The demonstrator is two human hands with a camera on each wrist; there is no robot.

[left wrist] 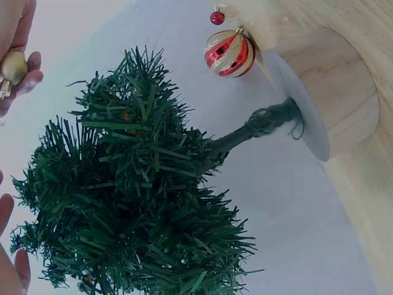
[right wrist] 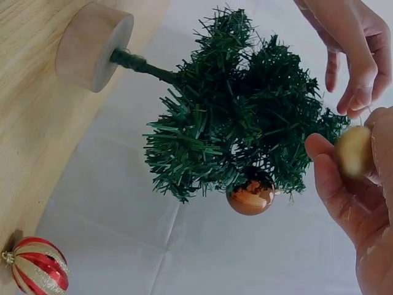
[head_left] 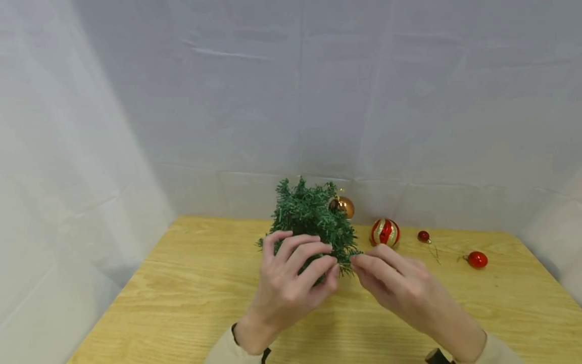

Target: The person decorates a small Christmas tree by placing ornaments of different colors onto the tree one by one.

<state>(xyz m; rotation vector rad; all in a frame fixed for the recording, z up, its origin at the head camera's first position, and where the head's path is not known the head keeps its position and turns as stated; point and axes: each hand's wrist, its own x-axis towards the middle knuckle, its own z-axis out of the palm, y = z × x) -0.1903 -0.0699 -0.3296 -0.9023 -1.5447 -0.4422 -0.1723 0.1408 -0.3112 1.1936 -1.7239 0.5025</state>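
Note:
A small green artificial Christmas tree (head_left: 313,212) on a round wooden base (left wrist: 338,92) stands before me. A copper bauble (right wrist: 250,196) hangs among its branches. My right hand (head_left: 400,283) holds a small gold bauble (right wrist: 354,152) between thumb and fingers, close to the treetop. Its gold cap shows in the left wrist view, while the head view hides the bauble. My left hand (head_left: 295,273) is beside it with bent fingers; in the right wrist view its thumb and forefinger (right wrist: 362,77) come together at a thin thread above the bauble.
Right of the tree lie a red-and-gold striped bauble (head_left: 385,233), a small dark red bauble (head_left: 424,236) with a string loop, and a shiny red bauble (head_left: 477,260). They rest on the wooden table (head_left: 191,283). Pale sheeting (head_left: 254,101) hangs behind the table.

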